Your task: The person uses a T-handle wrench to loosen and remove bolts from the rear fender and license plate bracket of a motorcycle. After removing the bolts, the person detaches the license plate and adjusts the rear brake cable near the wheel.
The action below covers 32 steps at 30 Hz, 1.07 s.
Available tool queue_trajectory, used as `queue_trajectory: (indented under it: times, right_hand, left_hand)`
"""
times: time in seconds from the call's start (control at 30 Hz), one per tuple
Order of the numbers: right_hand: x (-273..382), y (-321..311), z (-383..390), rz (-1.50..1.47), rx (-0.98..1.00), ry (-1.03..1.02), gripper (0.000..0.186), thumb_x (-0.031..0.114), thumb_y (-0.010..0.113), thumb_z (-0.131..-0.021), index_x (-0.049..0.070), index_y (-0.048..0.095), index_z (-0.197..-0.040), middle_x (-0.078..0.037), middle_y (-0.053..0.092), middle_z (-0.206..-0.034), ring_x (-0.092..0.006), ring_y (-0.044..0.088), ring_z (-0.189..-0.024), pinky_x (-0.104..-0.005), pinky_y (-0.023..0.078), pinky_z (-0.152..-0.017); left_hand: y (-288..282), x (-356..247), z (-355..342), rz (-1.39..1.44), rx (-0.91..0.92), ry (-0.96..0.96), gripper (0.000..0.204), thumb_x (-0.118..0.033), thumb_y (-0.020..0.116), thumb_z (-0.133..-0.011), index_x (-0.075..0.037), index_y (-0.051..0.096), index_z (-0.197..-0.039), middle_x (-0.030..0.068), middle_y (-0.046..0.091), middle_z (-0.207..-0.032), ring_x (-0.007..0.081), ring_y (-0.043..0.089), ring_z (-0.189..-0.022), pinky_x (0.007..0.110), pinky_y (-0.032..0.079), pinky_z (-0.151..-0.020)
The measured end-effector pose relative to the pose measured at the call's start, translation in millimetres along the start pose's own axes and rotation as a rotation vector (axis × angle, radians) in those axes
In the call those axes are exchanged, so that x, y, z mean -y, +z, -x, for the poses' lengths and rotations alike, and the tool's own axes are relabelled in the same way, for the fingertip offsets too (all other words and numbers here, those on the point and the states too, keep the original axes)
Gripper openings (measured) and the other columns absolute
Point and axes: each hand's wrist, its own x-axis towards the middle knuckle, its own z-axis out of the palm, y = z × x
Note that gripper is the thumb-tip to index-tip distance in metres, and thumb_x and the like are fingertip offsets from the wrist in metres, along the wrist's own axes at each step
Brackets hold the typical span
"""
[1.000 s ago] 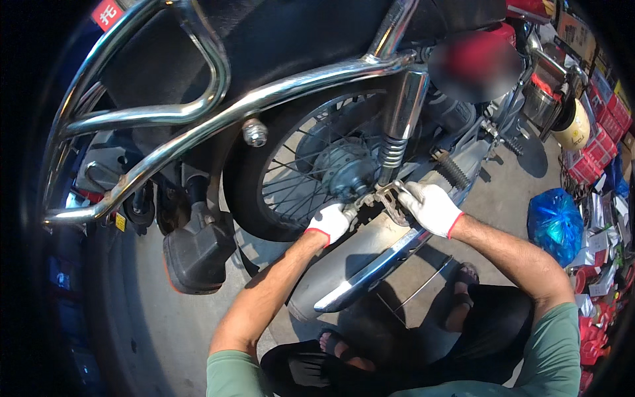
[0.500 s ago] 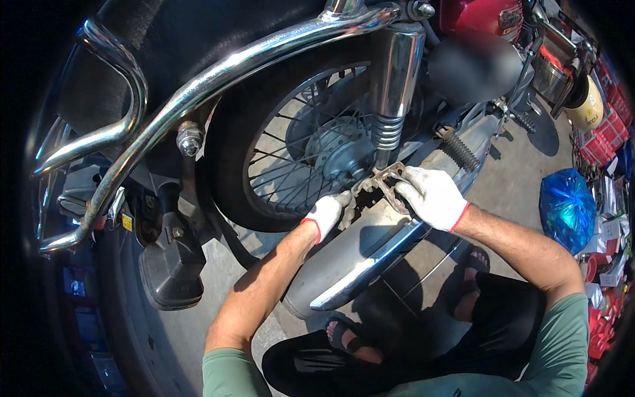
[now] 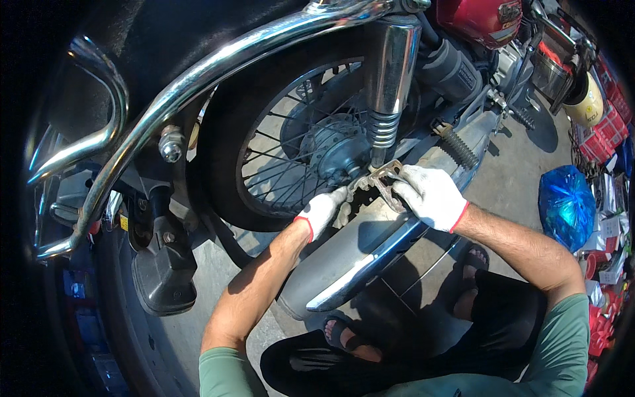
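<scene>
Both my hands wear white work gloves with red cuffs. My left hand is closed, with its thumb and fingers pinched on the near left end of a worn metal bracket with an uneven edge. My right hand has its fingers curled round the bracket's other end. The bracket is just above the silver exhaust muffler, below the chrome shock absorber; whether it is fixed there I cannot tell. Behind it stands the motorcycle's spoked rear wheel with its metal hub.
A thick chrome rail crosses the upper left, above a black turn signal. Right of the bracket sits a ribbed footpeg. A blue plastic bag and red crates lie at the right. My sandaled feet are below the muffler.
The view has shifted slightly, so the motorcycle's wheel and rail appear farther left. My hands keep the same hold on the metal bracket.
</scene>
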Motion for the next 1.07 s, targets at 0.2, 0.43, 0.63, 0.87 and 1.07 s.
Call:
queue_trajectory:
  times: [0.2,0.43,0.63,0.87,1.07]
  right_hand:
    - [1.3,2.0,-0.2,0.014,0.04,-0.003,0.027,0.022,0.054,-0.093,-0.002,0.061,-0.104,-0.02,0.062,-0.084,-0.0339,0.064,-0.076,-0.0399,0.052,-0.068]
    - [-5.3,2.8,0.8,0.042,0.018,-0.055,0.028,0.023,0.054,-0.093,-0.002,0.059,-0.105,-0.019,0.062,-0.083,-0.0343,0.063,-0.073,-0.0407,0.052,-0.065]
    - [-8.6,10.3,1.9,0.05,0.038,-0.04,0.028,0.027,0.053,-0.094,0.0,0.06,-0.103,-0.019,0.064,-0.079,-0.0346,0.064,-0.071,-0.0422,0.052,-0.063]
    - [-15.5,13.8,4.8,0.143,-0.035,-0.193,0.029,0.028,0.052,-0.095,0.001,0.061,-0.1,-0.018,0.062,-0.08,-0.0323,0.064,-0.073,-0.0416,0.052,-0.06]
    - [-4.6,4.9,2.2,0.067,0.065,-0.043,0.019,0.02,0.06,-0.086,0.006,0.064,-0.099,-0.016,0.062,-0.098,-0.0346,0.064,-0.081,-0.0399,0.053,-0.069]
  left_hand:
    - [-4.6,19.3,-11.0,0.076,0.047,0.041,0.036,-0.037,0.043,-0.102,-0.008,0.06,-0.089,0.0012,0.055,-0.066,0.0135,0.048,-0.053,0.029,0.036,-0.049]
    - [-3.6,1.8,-1.2,-0.142,0.027,0.03,0.04,-0.037,0.044,-0.101,-0.007,0.06,-0.08,0.0049,0.058,-0.063,0.0162,0.052,-0.051,0.029,0.039,-0.05]
    - [-3.6,7.3,1.6,-0.028,-0.015,0.078,0.032,-0.028,0.045,-0.101,-0.007,0.057,-0.081,0.003,0.053,-0.062,0.0161,0.05,-0.052,0.03,0.04,-0.052]
    - [-0.4,0.0,5.5,-0.262,-0.123,0.077,0.034,-0.033,0.047,-0.1,-0.002,0.062,-0.1,0.0059,0.062,-0.075,0.0139,0.053,-0.063,0.029,0.042,-0.056]
    - [-10.5,18.3,-12.9,-0.075,0.005,-0.068,0.042,-0.037,0.05,-0.099,-0.006,0.058,-0.127,0.0157,0.067,-0.105,0.0203,0.061,-0.094,0.034,0.046,-0.089]
